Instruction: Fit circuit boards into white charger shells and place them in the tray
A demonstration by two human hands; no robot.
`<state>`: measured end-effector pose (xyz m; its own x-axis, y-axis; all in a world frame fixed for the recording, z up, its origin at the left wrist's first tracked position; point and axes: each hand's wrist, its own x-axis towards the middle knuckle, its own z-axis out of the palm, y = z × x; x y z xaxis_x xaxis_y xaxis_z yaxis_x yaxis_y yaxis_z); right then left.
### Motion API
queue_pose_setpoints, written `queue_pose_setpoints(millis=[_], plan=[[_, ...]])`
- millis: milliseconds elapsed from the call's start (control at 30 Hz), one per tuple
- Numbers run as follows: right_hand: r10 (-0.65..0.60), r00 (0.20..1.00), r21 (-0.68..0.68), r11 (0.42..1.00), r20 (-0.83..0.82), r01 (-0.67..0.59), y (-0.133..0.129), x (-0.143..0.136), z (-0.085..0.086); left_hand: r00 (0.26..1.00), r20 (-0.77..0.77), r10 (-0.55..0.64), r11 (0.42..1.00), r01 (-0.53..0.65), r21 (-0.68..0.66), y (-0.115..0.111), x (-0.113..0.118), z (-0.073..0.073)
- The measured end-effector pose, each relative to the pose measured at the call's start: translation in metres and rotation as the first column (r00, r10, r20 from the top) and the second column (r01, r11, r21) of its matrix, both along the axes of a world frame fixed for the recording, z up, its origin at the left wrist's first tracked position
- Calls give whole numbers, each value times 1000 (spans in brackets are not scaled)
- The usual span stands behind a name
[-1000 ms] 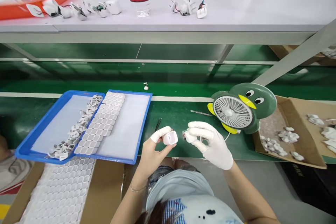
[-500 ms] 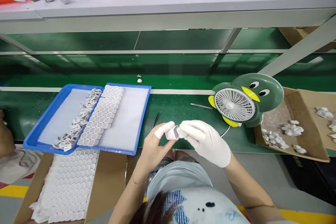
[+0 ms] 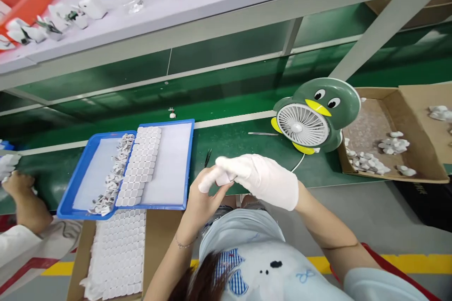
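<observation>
My left hand [image 3: 205, 193], with white covers on some fingertips, is closed on a small white housing [image 3: 225, 178] near the table's front edge. My right hand [image 3: 263, 179] wears a white glove; its fingers press on the top and right side of the same housing and partly hide it. Left of my hands, a blue tray [image 3: 189, 160] holds rows of white housings [image 3: 143, 160]. Small white parts with wires [image 3: 113, 178] lie in the adjoining blue tray [image 3: 67, 193]. Black tweezers [image 3: 208, 157] rest on the green table just beyond my left hand.
A green penguin-shaped fan [image 3: 307, 120] stands right of my hands, near a thin metal tool [image 3: 263, 134]. Farther right is a cardboard box [image 3: 420, 150] with white pieces. A small plug part [image 3: 172, 114] lies behind. Another person's arm [image 3: 31, 207] is at far left.
The view has tilted and shifted. My right fingers have moved over the top of the housing, covering more of it. Another person's hand now shows at the far left.
</observation>
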<state>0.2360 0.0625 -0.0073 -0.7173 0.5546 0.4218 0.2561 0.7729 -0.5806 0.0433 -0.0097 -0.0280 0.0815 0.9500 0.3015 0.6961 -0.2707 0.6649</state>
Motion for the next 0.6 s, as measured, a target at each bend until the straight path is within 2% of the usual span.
queue_pose_setpoints(millis=[100,167,233,267,333,467,600], plan=[[-217,944,-102,975,-249,197,-3,20,-9,982,163,-91,993,77,88,9,8,-4],[-380,845,-186,924,-375,333,-10,30,-19,923,384,-37,997,6,81,15,16,-9],[-473,774,-224,881,-422,416,-20,31,-31,812,581,63,998,-69,-12,21,26,-15],[-480,767,-210,877,-425,432,-25,28,-36,763,639,103,995,-78,-68,22,32,-18],[-448,778,-147,891,-441,430,-33,18,-46,712,688,142,988,-62,-140,23,42,-24],[-369,782,-64,918,-503,392,-37,-4,-53,695,698,170,983,-71,-169,20,50,-27],[-360,796,-141,932,-487,335,-35,-11,-50,696,701,157,982,-38,-183,17,37,-22]])
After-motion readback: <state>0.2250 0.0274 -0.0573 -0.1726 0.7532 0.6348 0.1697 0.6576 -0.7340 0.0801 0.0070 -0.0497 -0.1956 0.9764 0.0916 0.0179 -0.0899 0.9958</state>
